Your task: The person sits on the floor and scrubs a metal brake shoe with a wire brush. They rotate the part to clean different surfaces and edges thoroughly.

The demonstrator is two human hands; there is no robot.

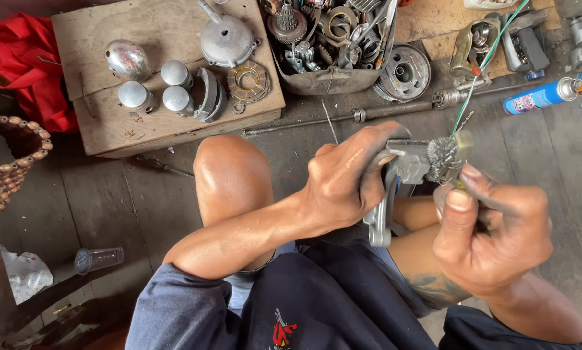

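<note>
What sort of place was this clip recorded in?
Probably a small engine or motorcycle repair workshop, worked on the floor: a tray of gears and greasy parts, brake shoes on a wooden board, and a spray can on grimy planks.

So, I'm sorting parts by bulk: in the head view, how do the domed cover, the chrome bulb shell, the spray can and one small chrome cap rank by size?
1. Domed cover
2. Spray can and bulb shell: too alike to rank
3. Chrome cap
</note>
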